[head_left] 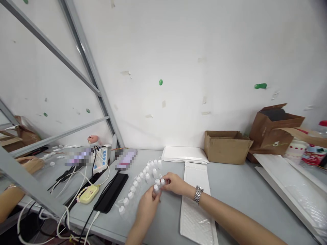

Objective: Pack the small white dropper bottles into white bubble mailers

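Note:
Several small translucent bottles with white caps [135, 184] stand in a curving row on the grey table [230, 190]. Right of that row, my left hand [150, 203] and my right hand [175, 183] meet around a small cluster of the same bottles [158, 183], with three caps showing between them. My left fingers pinch the cluster at its near left side, and my right fingers close on its right side. The fingers partly hide the bottle bodies. A metal watch is on my right wrist. A white bubble mailer [196, 217] lies beneath my right forearm.
White mailers [185, 154] are stacked by the wall, beside an open cardboard box [226, 149]. A brown paper bag [273, 132] and more mailers [293, 183] lie right. Left are a black power bank [112, 194], cables, a metal frame [92, 68] and another person's hand [30, 165].

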{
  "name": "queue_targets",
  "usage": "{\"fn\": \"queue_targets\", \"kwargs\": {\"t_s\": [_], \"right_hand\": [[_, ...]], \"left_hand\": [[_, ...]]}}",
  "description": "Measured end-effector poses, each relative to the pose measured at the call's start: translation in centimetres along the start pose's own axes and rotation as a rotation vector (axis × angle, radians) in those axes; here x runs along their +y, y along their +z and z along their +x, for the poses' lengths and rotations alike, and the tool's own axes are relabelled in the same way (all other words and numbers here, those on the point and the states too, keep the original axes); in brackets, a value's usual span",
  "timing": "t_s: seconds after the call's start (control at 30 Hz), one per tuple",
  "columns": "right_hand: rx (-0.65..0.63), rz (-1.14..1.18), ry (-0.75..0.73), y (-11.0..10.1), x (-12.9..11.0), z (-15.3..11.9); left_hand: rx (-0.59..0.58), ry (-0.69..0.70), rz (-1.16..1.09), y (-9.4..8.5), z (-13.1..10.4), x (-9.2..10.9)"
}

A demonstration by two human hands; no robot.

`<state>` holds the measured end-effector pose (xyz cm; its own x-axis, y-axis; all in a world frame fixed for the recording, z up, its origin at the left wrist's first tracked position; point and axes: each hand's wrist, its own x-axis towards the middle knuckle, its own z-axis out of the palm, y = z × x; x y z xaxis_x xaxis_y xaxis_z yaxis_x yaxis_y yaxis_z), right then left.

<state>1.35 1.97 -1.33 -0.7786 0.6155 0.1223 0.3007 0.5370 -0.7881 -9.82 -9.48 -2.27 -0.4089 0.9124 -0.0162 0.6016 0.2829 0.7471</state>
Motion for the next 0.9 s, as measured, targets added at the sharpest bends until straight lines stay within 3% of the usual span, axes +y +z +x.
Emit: {"fn": "queue_targets", "kwargs": {"t_s": [0.27, 0.5, 0.7, 0.8, 0.9], "right_hand": [[0.105, -0.044, 0.077, -4.1, 3.0, -1.0], [0.165, -0.033, 0.079, -4.6, 4.2, -0.5], [0.356, -0.018, 0.068, -6.7, 3.0, -3.1], [0.420, -0.055, 0.119, -7.9, 3.9, -5.6], [0.434, -0.028, 0.278, -8.2, 5.7, -7.6]], "left_hand": [[-0.081, 0.113, 0.121, 3.2, 3.5, 3.6], [-0.100, 0.078, 0.138, 3.5, 4.6, 4.5], [0.071, -0.065, 0.244, 2.0, 0.4, 4.2], [0.110, 0.096, 0.280, 3.0, -2.5, 3.4], [0.127, 0.291, 0.314, 5.2, -4.7, 2.5]]}}
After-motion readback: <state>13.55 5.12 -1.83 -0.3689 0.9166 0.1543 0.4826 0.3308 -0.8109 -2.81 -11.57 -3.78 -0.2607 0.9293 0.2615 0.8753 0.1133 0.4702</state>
